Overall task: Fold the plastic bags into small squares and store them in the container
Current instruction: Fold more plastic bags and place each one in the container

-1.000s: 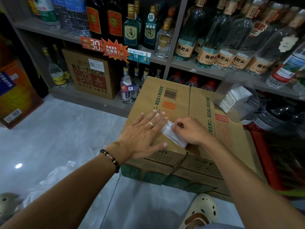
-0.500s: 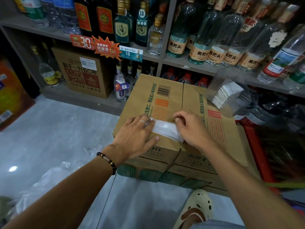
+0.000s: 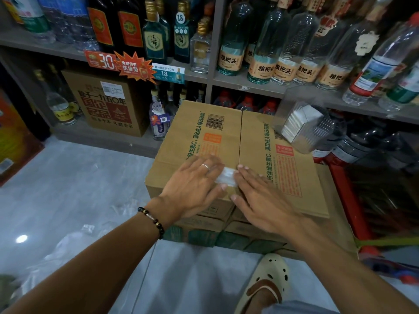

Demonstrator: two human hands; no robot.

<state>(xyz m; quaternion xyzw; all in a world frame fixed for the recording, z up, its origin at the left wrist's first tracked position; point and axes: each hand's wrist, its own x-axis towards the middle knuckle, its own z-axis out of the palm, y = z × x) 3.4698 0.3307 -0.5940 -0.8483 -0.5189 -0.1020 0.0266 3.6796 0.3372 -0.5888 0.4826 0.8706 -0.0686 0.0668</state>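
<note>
A folded white plastic bag (image 3: pixel 226 177) lies on top of the brown cardboard box (image 3: pixel 197 125). My left hand (image 3: pixel 192 186) lies flat on the bag's left part, fingers straight, a ring on one finger. Flat too, my right hand (image 3: pixel 260 196) presses its right part, and only a small strip of the bag shows between the hands. A clear plastic container (image 3: pixel 305 128) holding several folded white squares stands tilted at the box's far right corner.
Shelves of glass bottles (image 3: pixel 267 53) rise just behind the boxes. More cardboard boxes (image 3: pixel 226 236) are stacked under the top one. Loose clear plastic bags (image 3: pixel 68 252) lie on the grey floor at left. A beige clog on a foot (image 3: pixel 267 282) is below the boxes.
My right hand went from pinching the bag's right end to lying flat on it. Both hands closed in, so less of the bag shows.
</note>
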